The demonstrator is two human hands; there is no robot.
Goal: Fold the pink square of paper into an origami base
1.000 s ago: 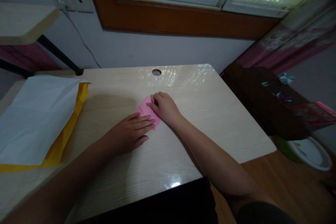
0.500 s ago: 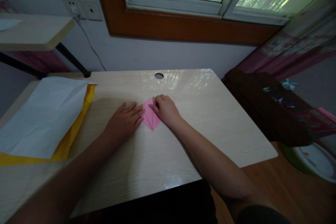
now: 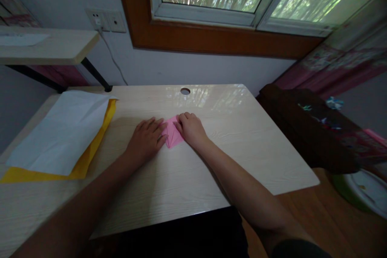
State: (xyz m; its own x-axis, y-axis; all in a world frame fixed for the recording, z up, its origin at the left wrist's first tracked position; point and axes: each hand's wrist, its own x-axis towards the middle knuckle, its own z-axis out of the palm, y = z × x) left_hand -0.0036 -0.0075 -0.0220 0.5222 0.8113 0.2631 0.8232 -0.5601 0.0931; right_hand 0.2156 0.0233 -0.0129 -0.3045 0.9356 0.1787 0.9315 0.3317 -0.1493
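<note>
A small folded pink paper [image 3: 172,134] lies on the light wooden desk [image 3: 242,145], near its middle. My left hand [image 3: 146,139] lies flat on the desk with its fingertips against the paper's left edge. My right hand [image 3: 190,129] presses on the paper's right side, covering part of it. Both hands touch the paper and neither lifts it.
A white sheet [image 3: 63,129] lies over a yellow sheet [image 3: 90,153] at the desk's left. A cable hole [image 3: 185,91] sits near the far edge. A shelf [image 3: 45,44] stands at the left, a dark cabinet [image 3: 311,125] and a bowl [image 3: 365,187] at the right.
My left hand slid off the pink paper to its left side. The paper now shows a pointed, narrower shape. The view tilted up a little.
</note>
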